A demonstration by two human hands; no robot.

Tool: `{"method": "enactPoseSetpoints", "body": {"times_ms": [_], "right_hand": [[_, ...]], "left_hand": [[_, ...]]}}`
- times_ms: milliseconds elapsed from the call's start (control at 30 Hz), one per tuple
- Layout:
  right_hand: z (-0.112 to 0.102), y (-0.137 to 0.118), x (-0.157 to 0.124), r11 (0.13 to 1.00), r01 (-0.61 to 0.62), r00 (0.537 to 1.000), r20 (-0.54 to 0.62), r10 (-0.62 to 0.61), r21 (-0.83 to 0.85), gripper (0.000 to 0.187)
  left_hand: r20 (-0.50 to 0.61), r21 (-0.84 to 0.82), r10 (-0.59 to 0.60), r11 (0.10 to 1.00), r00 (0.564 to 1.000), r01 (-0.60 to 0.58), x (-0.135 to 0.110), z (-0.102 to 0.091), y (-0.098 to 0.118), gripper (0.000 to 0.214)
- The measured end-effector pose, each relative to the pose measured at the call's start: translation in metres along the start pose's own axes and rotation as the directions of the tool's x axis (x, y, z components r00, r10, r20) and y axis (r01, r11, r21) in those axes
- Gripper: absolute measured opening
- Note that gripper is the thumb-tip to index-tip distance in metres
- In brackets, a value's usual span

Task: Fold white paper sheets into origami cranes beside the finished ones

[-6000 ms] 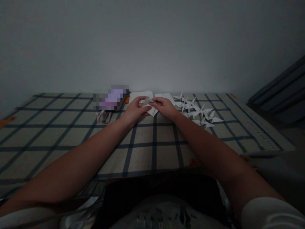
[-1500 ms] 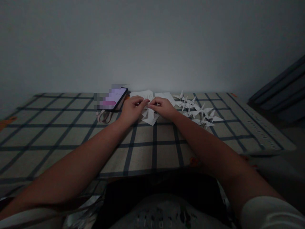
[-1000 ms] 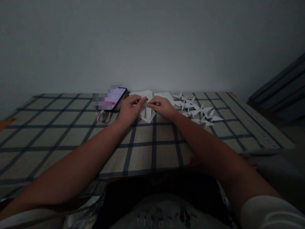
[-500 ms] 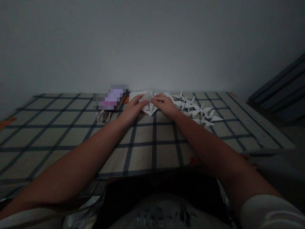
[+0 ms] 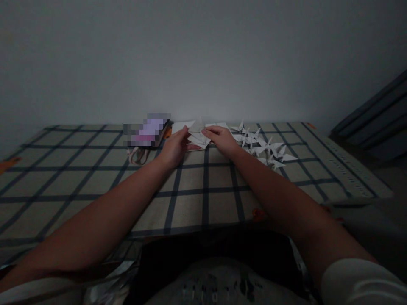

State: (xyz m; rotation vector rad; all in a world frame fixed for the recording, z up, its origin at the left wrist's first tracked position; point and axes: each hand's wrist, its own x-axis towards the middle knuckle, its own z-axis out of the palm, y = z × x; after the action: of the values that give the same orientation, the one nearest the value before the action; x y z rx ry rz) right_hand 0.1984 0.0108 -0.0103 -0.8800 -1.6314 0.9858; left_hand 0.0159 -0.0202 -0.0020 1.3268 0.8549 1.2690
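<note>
Evidently for support, my left hand (image 5: pixel 174 146) grips the folded white paper (image 5: pixel 198 138) from beneath, my right hand (image 5: pixel 221 140) pinching its right side, the piece centred between them over the tabletop (image 5: pixel 190 205), origami cranes (image 5: pixel 270 149) lying rightward, seemingly to stay uncrushed.
</note>
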Motion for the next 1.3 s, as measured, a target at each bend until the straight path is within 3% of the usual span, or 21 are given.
{"method": "enactPoseSetpoints", "body": {"times_ms": [267, 700, 900, 1100, 1300], "right_hand": [[-0.0006, -0.0019, -0.0008, 0.998, -0.001, 1.000, -0.021, 0.002, 0.064, 0.034], [-0.0004, -0.0067, -0.0034, 0.995, 0.095, 0.994, 0.047, -0.095, -0.015, 0.029], [-0.0005, -0.0046, -0.0030, 0.990, 0.136, 0.988, 0.076, -0.133, -0.045, 0.027], [0.0010, -0.0066, -0.0035, 0.996, 0.081, 0.993, 0.093, -0.078, -0.028, 0.029], [0.0019, -0.0030, -0.0006, 0.998, -0.009, 1.000, 0.001, 0.009, 0.061, 0.034]], "left_hand": [[0.020, -0.163, -0.016, 0.986, 1.000, 0.019, -0.0006, -0.0016, -0.0015, 0.038], [0.008, -0.022, -0.001, 1.000, 1.000, 0.001, -0.0020, -0.0044, -0.0031, 0.052], [-0.053, 0.031, 0.012, 0.999, 0.999, -0.010, 0.0000, -0.0074, -0.0065, 0.056], [-0.086, 0.070, 0.002, 0.998, 0.996, 0.004, -0.0010, -0.0066, -0.0044, 0.053], [-0.072, 0.016, 0.041, 0.999, 0.997, -0.040, 0.0010, -0.0046, -0.0073, 0.057]]}}
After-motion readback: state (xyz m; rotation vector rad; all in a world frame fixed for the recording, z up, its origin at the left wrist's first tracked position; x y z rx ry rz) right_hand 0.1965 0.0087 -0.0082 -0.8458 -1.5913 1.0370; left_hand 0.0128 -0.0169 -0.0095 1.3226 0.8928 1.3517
